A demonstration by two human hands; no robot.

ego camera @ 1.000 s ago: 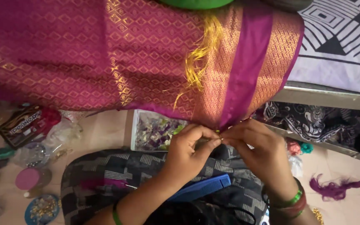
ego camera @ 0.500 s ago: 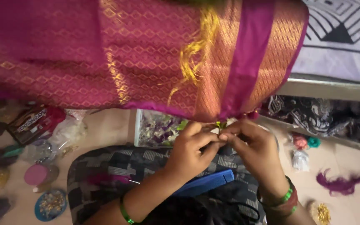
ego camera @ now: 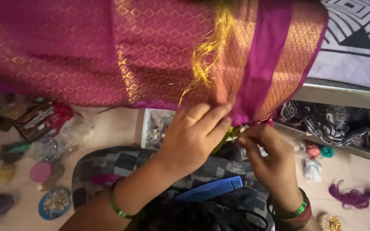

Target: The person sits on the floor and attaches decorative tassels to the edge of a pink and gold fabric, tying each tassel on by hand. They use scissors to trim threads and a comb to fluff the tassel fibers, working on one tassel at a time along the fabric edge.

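The magenta and gold cloth (ego camera: 150,55) hangs across the top of the view, and its lower edge is where the work sits. A loose hank of yellow threads (ego camera: 208,51) dangles down its face; the edge left of the hands shows no tassel or knot that I can make out, so judging from this most of that border looks unworked. The left hand (ego camera: 193,137) has its fingers curled narrow, pinching the hem just above a greenish-yellow thread (ego camera: 230,134) that shows between the two hands. The right hand (ego camera: 270,160), directly under the plain magenta band, is closed tight too, fingertips nipping something small at the hem; what exactly it grips I cannot tell. A blue comb (ego camera: 208,189) lies on the lap below.
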